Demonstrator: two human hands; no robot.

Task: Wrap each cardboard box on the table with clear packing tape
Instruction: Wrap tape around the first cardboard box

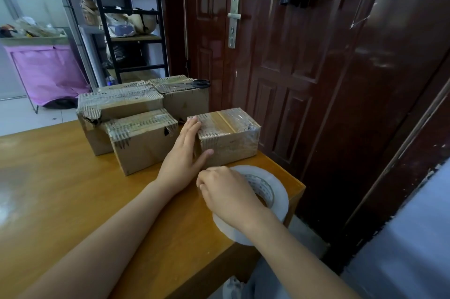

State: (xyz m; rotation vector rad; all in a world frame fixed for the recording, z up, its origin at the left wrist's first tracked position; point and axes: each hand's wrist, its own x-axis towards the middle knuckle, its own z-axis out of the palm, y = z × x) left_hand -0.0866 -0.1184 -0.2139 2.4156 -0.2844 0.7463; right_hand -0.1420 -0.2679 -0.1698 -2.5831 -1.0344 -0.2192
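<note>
A small cardboard box (231, 133), shiny with clear tape, stands near the table's right edge. My left hand (185, 155) lies flat against its left end, fingers straight and thumb on its front face. A big roll of clear packing tape (272, 199) lies at the table's right corner. My right hand (226, 194) grips the roll, fingers curled over its near rim. Three more cardboard boxes stand to the left: a front one (143, 143), a long one (119, 106) behind it and a back one (187, 101).
Black-handled scissors (194, 84) lie on the back box. The wooden table (60, 189) ends just right of the tape roll. A dark red door (280, 55) stands close behind. A black shelf rack (126, 18) and a pink bin (48, 72) are at the far left.
</note>
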